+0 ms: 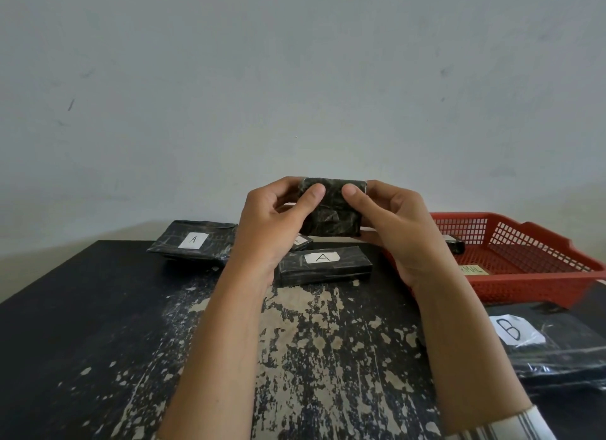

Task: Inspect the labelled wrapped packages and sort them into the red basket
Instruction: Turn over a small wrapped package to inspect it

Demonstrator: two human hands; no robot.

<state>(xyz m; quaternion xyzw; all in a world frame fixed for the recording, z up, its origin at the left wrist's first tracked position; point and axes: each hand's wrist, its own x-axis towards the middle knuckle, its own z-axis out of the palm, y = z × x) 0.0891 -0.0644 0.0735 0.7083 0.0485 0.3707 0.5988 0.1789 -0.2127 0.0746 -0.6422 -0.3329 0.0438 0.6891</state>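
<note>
From my end the pale wall point(295, 79) fills the upper half of the view. Below it lies the black table point(98, 325), its paint worn through to a light layer down the middle. At the right, on the table, I see the red basket point(531, 288), a shallow mesh tray. Just in front of it, at the near right edge, lies the biggest wrapped package, labelled B point(564, 357).

At the far left of the table rests a flat package labelled A point(193, 243). A longer package labelled A point(324, 265) lies near the centre. Both are well apart from the basket.

The left hand point(272, 223) and right hand point(400, 229) are raised together above the centre of the table. Between them they grip the held package point(331, 216), a dark wrapped block. Both thumbs press on the face turned to me and the fingers curl round behind it. No label shows on that face.

A small package point(303, 242) peeks out behind the left hand, its label mostly hidden. Another dark package point(455, 244) lies inside the basket, beside a yellowish tag point(474, 269) that I cannot read.
</note>
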